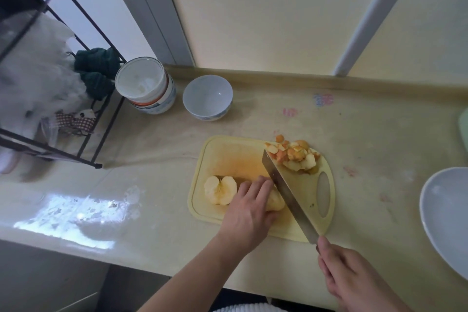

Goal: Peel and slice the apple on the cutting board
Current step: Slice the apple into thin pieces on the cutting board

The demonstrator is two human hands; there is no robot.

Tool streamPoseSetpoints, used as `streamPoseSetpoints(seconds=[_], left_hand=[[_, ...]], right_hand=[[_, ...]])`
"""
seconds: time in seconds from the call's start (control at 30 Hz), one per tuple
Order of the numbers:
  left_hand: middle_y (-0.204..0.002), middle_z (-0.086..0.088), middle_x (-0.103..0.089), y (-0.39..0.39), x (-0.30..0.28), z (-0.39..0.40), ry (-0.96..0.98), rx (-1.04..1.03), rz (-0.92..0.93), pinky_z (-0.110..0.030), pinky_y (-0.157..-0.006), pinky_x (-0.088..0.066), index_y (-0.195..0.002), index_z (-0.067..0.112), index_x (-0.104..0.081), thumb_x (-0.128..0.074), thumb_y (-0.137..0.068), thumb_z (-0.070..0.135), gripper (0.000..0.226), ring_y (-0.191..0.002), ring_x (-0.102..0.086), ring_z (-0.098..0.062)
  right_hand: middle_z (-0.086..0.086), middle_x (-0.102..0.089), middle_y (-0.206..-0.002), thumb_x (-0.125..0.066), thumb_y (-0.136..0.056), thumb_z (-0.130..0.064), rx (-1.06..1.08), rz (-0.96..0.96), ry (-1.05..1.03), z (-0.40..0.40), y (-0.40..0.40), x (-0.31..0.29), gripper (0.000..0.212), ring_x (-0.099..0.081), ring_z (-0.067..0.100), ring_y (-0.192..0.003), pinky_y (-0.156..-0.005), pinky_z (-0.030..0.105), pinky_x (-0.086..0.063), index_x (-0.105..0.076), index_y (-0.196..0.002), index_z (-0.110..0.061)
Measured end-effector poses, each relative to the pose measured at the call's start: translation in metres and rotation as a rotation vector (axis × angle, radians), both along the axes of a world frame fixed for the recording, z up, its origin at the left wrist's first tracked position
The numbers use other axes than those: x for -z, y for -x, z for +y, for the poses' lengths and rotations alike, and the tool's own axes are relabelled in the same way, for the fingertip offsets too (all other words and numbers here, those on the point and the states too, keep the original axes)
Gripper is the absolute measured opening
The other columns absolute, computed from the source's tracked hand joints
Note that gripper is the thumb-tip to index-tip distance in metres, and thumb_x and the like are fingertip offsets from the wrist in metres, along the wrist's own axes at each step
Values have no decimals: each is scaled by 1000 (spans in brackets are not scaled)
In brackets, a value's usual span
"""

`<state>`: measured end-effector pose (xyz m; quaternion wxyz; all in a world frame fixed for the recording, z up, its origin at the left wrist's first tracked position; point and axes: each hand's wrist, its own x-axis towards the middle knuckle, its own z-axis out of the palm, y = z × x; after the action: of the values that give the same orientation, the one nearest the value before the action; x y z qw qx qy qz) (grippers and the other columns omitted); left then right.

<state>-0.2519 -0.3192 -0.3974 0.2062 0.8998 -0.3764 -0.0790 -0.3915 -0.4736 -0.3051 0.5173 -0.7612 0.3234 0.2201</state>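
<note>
Left hand (pixel 249 206) steadying peeled apple (pixel 274 201), right hand (pixel 352 276) gripping knife (pixel 286 192)

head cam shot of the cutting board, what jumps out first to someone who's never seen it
The long knife draws the eye, slanting across the yellow cutting board, gripped by the right hand at the near edge. Beside the blade, the left hand presses down on a peeled apple piece, with another peeled half cut-face up to its left. A heap of peel scraps sits at the board's far right corner.
</note>
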Motion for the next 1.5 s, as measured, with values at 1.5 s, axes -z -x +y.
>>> streamPoseSetpoints(seconds=[1.5], left_hand=[[-137, -10, -59, -137, -4, 58, 63, 109, 30, -41, -102, -48, -143, 12, -50, -83, -81, 36, 75, -124, -54, -31]], right_hand=[[9, -39, -51, -42, -67, -74, 300, 13, -100, 31, -16, 15, 67, -34, 19, -47, -46, 20, -28, -44, -55, -9]])
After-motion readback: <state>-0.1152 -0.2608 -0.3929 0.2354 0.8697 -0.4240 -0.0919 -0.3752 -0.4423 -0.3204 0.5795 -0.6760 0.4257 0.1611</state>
